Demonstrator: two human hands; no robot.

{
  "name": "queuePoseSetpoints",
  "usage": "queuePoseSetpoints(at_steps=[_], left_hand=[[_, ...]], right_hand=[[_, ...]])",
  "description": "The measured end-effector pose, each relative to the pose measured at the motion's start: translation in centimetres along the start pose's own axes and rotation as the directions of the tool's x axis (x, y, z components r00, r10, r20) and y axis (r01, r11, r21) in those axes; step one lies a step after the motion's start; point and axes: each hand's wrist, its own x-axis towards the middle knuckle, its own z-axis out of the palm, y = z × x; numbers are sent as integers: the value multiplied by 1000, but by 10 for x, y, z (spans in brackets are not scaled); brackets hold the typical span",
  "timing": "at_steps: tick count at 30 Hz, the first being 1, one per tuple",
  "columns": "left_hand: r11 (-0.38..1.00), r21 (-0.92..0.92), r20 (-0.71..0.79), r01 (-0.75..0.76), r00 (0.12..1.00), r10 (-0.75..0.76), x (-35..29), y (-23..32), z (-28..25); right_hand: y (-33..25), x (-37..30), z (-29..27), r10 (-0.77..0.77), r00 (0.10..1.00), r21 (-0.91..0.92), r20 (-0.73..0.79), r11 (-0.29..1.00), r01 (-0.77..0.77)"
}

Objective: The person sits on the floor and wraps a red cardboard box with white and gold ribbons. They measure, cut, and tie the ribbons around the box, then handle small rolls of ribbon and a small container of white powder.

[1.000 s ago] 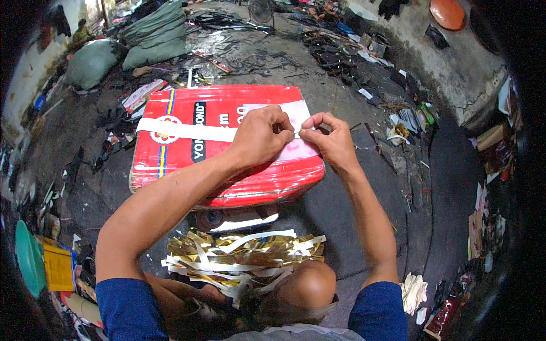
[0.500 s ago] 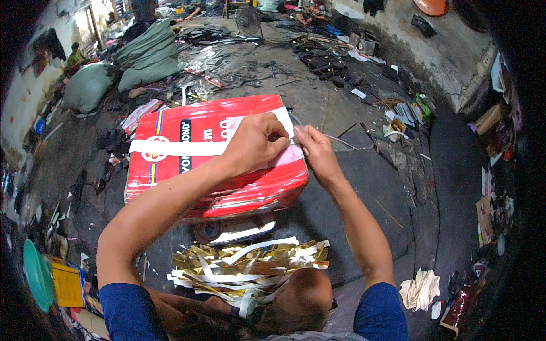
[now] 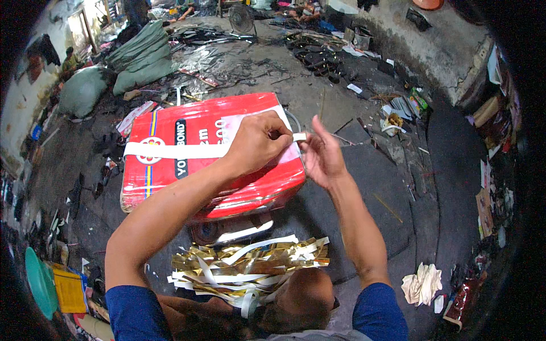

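Observation:
A white strip (image 3: pixel 187 151) lies flat across the top of a shiny red box (image 3: pixel 250 196). My left hand (image 3: pixel 257 141) is closed on the strip near the box's right edge, thumb and fingers pinched together. A short white end pokes out past those fingertips. Beside that end my right hand (image 3: pixel 325 154) is spread, its thumb raised away from the fingers; some of its fingertips are hidden behind the strip and the box edge. Between my knees and the box lies a pile of white and gold-brown strips (image 3: pixel 250 261).
The box rests on a low support (image 3: pixel 239 227), mostly hidden. Dark sheet covers the floor at right, with a crumpled cream cloth (image 3: pixel 422 285) on it. Green sacks (image 3: pixel 85 91), a fan (image 3: pixel 241 20) and scattered dark scraps lie farther off. A teal basin (image 3: pixel 40 281) stands at lower left.
My right hand has let go of the strip's end and opened, thumb lifting. My left hand keeps its pinch at the box edge. The view has shifted slightly.

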Motion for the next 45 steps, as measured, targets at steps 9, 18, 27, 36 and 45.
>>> queuePoseSetpoints(at_steps=[9, 18, 27, 36, 45], left_hand=[[999, 31, -12, -36, 999, 36, 3, 4, 3], [998, -57, 70, 41, 997, -37, 2, -3, -5], [992, -70, 90, 102, 991, -95, 2, -3, -3], [997, -20, 94, 76, 993, -74, 2, 2, -5], [988, -80, 97, 131, 988, -123, 2, -5, -7]], right_hand=[[-26, 50, 14, -645, 750, -988, 149, -71, 135], [-3, 58, -2, -596, 801, -908, 50, 307, 286], [19, 66, -28, -563, 825, -867, -55, 436, 239], [27, 73, -43, -534, 843, -830, -65, 498, 252], [32, 80, -52, -492, 865, -810, -102, 546, 215]])
